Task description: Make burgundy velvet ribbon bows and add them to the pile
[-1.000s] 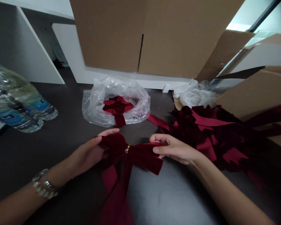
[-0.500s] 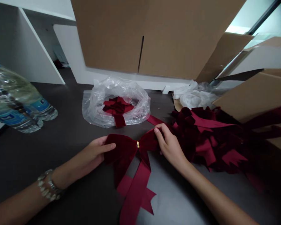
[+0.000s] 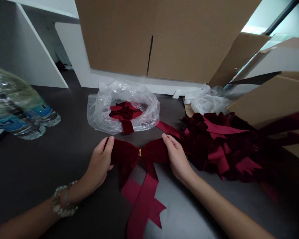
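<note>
A dark red velvet bow (image 3: 153, 151) is stretched between my hands just above the dark table. A small gold band circles its middle, and its notched tails hang down toward me. My left hand (image 3: 101, 161) grips the bow's left loop, thumb on top. On the other side, my right hand (image 3: 176, 157) pinches the right loop; its far fingers are hidden behind the velvet. A heap of similar red bows (image 3: 220, 146) lies close to my right hand. Beyond my hands sits a clear plastic bag (image 3: 97, 114) with red bows (image 3: 126, 111) inside.
Bottles of water (image 3: 20, 103) stand at the left. Crumpled white plastic (image 3: 206, 101) lies behind the heap, beside an open cardboard box (image 3: 271, 99) on the right. A large cardboard panel (image 3: 119, 39) rises at the back of the dark table (image 3: 72, 139).
My left hand has turned and closed around the bow's left loop, thumb now upright. The bow has shifted slightly left and its loops are pulled straighter. My right hand keeps its hold.
</note>
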A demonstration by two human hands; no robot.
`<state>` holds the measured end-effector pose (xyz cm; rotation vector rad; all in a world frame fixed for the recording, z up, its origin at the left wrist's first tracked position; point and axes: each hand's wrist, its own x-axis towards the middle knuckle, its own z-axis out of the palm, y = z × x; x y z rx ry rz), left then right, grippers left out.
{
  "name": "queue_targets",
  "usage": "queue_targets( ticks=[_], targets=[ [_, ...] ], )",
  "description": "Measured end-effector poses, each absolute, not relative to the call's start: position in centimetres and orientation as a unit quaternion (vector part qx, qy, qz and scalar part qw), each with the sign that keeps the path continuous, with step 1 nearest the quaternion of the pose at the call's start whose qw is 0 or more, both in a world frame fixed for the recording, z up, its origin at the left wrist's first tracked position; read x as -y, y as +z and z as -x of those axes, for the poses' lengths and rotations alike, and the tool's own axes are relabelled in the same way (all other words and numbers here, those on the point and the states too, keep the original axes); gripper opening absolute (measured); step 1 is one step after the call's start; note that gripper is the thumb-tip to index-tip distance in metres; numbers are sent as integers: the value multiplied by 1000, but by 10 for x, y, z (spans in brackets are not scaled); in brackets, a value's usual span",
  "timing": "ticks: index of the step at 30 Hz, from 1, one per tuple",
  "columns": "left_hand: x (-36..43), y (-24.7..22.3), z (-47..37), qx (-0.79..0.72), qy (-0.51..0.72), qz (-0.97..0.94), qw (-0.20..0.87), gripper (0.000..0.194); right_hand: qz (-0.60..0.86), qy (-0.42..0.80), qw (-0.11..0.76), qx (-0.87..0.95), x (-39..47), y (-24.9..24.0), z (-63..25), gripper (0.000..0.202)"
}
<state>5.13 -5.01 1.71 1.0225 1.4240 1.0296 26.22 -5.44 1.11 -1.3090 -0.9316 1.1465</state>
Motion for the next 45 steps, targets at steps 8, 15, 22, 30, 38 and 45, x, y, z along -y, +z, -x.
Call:
queue_targets(
  ticks=[8, 15, 22, 30, 38, 45],
  targets=[
    [46, 19, -55, -599, 484, -385, 509, 35, 550, 518, 566, 329, 52, 13, -257, 33],
    [38, 22, -35, -621, 382, -565, 387, 29, 619, 343, 419, 568, 45, 5, -282, 34],
    [20, 22, -3, -416, 262, -837, 240, 11, 489, 145, 283, 812, 42, 19, -311, 10],
    [-4, 1, 6, -304, 181, -889, 291, 20, 354, 252, 212, 875, 27, 8, -323, 20],
    [-13, 3, 12, -278, 157, -911, 260, 24, 375, 199, 176, 888, 32, 8, -332, 28],
    [-10, 2, 9, -282, 172, -923, 196, 14, 411, 154, 214, 873, 35, 3, -338, 18]
  ],
)
